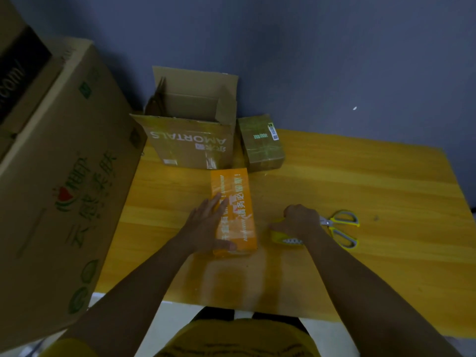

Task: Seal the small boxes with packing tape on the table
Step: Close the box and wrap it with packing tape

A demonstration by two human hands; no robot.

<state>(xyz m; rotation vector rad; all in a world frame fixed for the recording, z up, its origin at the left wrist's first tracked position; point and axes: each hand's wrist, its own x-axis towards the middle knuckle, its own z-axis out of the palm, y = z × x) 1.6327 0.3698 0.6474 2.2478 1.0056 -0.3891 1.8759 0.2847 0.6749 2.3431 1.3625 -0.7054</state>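
A small orange box (238, 191) with white print lies lengthwise in the middle of the wooden table (360, 202). My left hand (206, 225) rests flat on its near left side, fingers spread over the top, thumb along the near end. Just right of the box, my right hand (300, 220) is closed over a yellow tape roll (282, 237) that sits on the table. A second small box (260, 143), brown and wrapped in tape, stands at the back of the table.
Yellow-handled scissors (340, 228) lie right of my right hand. An open carton (192, 130) stands behind the orange box. A very large carton (59, 176) fills the left side and overhangs the table's left edge.
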